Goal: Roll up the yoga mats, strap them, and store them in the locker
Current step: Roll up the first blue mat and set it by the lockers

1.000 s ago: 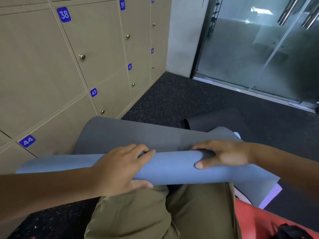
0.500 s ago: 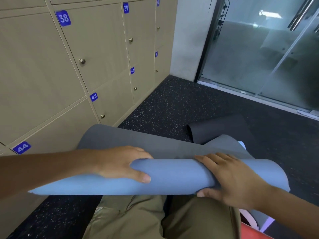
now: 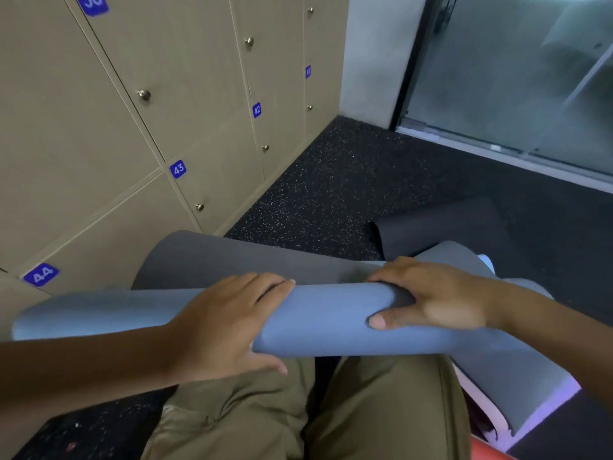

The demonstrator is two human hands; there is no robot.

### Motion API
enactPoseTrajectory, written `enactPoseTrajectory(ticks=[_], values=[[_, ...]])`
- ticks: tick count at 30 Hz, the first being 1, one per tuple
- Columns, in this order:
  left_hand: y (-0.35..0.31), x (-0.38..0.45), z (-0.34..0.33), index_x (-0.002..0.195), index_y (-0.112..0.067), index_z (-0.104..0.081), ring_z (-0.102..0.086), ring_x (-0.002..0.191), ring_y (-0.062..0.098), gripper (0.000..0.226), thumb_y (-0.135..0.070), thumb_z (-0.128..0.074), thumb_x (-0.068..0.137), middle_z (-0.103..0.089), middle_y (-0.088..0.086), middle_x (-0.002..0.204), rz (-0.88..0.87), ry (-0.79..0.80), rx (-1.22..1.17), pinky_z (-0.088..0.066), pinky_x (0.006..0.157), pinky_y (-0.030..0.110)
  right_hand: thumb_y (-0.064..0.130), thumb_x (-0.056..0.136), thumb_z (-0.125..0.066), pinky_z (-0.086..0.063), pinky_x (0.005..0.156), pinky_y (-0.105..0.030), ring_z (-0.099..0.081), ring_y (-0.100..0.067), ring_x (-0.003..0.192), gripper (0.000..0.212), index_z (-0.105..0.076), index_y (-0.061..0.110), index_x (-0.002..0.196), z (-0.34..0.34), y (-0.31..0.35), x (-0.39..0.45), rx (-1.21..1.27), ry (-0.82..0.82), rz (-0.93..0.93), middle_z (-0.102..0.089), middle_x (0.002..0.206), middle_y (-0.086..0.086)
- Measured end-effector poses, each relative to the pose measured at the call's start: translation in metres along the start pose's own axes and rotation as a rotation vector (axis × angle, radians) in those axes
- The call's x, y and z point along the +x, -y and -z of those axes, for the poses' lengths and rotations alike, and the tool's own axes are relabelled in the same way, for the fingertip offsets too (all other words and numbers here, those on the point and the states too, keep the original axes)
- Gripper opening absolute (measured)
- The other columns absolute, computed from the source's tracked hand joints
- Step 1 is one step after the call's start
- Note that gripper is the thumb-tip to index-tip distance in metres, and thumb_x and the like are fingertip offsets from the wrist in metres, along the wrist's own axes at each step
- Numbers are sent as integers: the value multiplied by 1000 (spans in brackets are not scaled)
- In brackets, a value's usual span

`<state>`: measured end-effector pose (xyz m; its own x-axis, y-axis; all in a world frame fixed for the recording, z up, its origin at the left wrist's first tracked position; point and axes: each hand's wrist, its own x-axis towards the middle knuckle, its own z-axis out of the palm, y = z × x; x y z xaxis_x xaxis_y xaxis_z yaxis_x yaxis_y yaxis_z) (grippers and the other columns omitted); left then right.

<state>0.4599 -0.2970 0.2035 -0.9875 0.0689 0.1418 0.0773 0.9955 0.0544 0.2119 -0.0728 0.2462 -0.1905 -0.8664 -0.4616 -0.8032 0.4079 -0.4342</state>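
Beside the lockers [image 3: 205, 127]: rolling a yoga mat [image 3: 318, 320].
Left hand [image 3: 229, 323] and right hand [image 3: 428, 300] each grip the blue roll above the knees.

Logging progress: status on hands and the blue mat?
Left hand and right hand both grip blue mat, partly rolled. Lockers shut. Dark mat ahead.

A gym or studio changing area is indicated: a wall of tan lockers [image 3: 205, 104] with round knobs and blue number plates [image 3: 178, 169] is seen beside speckled black rubber flooring [image 3: 331, 187] and a frosted glass partition [image 3: 517, 78].
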Motion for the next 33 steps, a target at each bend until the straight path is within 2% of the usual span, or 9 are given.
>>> enactPoseTrajectory(ticks=[5,10,13,16,20,22,27,31,33], values=[[13,21,9,136,-32,-53,-59,110,3,89,-80,-71,63,-61,-19,123,149,132,-307,-51,91,28,82,87,-47,-46,94,-35,-49,-10,108,73,-52,30,137,-15,-10,-11,-275,-426,238,-49,120,14],[30,55,25,128,-48,-57,-56,111,-8,84,-78,-71,51,-60,-32,120,341,422,-502,-47,97,29,87,74,-56,-42,103,-39,-56,-25,118,101,-46,20,149,-30,-27,-2,-406,-497,230,-57,134,1],[38,69,30,129,-53,-56,-54,114,-12,81,-79,-68,53,-58,-38,123,382,519,-543,-46,101,29,86,71,-59,-46,102,-34,-53,-17,118,100,-45,26,150,-17,-32,10,-298,-420,207,-57,135,8],[40,66,32,154,-49,-31,-39,131,-9,97,-88,-44,66,-41,-34,143,349,524,-308,-28,106,17,87,70,-61,-38,100,-23,-47,-7,119,97,-38,39,152,4,-33,21,-194,-259,189,-53,135,17],[20,46,27,151,-27,-45,-48,124,8,81,-76,-47,87,-53,-11,140,190,122,-128,-31,100,17,81,68,-71,-45,101,-27,-50,4,116,81,-44,52,140,31,-40,41,13,-76,153,-54,126,30],[12,43,19,152,-17,-44,-51,125,15,97,-83,-50,82,-55,-3,142,190,83,-72,-37,103,25,75,68,-76,-48,99,-29,-57,7,112,71,-52,53,131,43,-43,51,132,33,128,-60,122,32],[22,57,-6,150,-8,-37,-63,113,26,125,-90,-65,59,-58,6,135,184,181,38,-57,91,40,51,83,-79,-51,101,-33,-66,1,103,43,-65,40,122,65,-44,72,257,229,54,-69,113,21],[38,80,-5,145,-27,-38,-58,111,18,101,-78,-69,64,-54,-9,125,242,329,-59,-50,92,40,58,84,-74,-49,98,-26,-65,5,106,44,-65,41,125,75,-50,77,266,252,17,-69,117,23],[45,90,-4,134,-39,-39,-58,105,13,88,-75,-72,60,-54,-16,116,278,385,-128,-50,89,39,67,77,-73,-43,92,-15,-59,10,108,63,-58,43,133,73,-55,71,249,94,-21,-63,123,25]])
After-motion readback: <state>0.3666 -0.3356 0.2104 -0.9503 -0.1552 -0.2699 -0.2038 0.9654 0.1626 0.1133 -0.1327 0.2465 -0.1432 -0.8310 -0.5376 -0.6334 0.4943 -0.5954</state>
